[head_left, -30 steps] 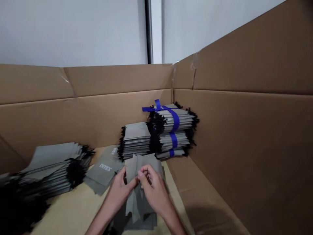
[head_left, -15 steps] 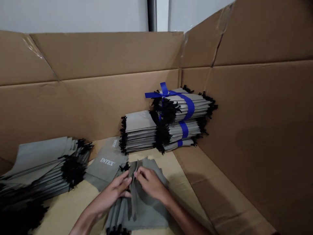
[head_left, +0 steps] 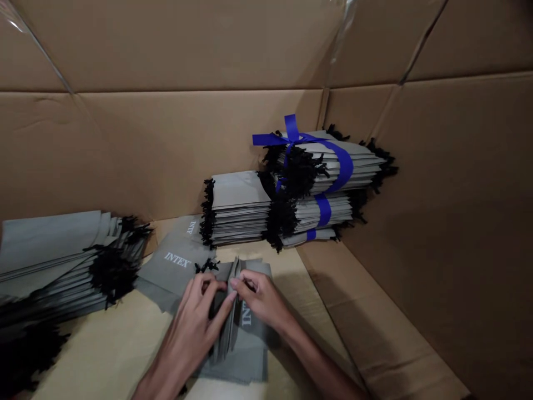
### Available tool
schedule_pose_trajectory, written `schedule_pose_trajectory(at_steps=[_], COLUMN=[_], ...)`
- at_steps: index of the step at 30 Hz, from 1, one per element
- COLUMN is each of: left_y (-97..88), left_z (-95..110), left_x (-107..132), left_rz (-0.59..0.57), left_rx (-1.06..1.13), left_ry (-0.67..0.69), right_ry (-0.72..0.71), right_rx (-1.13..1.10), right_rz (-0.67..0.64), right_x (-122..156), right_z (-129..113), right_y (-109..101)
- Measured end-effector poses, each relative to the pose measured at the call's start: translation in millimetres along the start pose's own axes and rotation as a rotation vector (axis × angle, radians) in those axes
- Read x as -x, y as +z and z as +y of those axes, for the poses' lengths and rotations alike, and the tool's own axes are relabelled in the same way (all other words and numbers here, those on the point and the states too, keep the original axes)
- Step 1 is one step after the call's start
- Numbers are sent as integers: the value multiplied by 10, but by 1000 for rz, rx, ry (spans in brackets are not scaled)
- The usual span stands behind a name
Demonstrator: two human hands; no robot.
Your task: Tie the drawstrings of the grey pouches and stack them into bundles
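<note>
tall corrugated cardboard walls [head_left: 166, 50] box in a pale cardboard surface [head_left: 95, 347]. in the far corner, a bundle of grey drawstring pouches [head_left: 303, 212] tied with blue ribbon [head_left: 343, 164] sits partly on an untied stack [head_left: 237, 208], and a looser pile [head_left: 54, 255] lies at the left. a flat pouch printed "intex" [head_left: 172, 266] rests between that pile and the hands. the held grey pouch [head_left: 239, 358] lies on the surface, just in front of the stacks, with a fold raised along its middle. the left hand [head_left: 189, 328] and right hand [head_left: 260, 297] meet over it, fingers pinched together on the fold. a slipping pinch could let the fabric slide and skew the fold. black cords [head_left: 207, 266] near the left hand could snag in it, and a bump to the stacks might topple the top-heavy bundle.
</note>
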State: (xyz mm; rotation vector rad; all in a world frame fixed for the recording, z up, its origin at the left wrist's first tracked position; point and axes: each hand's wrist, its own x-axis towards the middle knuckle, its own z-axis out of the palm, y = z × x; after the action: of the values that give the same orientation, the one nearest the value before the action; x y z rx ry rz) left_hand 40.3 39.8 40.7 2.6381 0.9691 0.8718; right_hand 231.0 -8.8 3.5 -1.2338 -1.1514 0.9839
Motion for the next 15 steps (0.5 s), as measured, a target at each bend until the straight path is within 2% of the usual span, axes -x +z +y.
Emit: schedule_pose_trajectory(at_steps=[5,10,15], left_y=[-9,-12,-13], left_z=[-106,-192,-68], left_x=[53,75,40], left_rz=[-30,-116,-110], left_rx=[-164,1,151], left_ry=[-8,-5,-208], right_ry=[9,13,-5], right_rx=[-40,-53,4], right_rz=[-56,-115,-114], right_x=[34,49,89], right_z=[2,25,1], right_y=[16,32,24])
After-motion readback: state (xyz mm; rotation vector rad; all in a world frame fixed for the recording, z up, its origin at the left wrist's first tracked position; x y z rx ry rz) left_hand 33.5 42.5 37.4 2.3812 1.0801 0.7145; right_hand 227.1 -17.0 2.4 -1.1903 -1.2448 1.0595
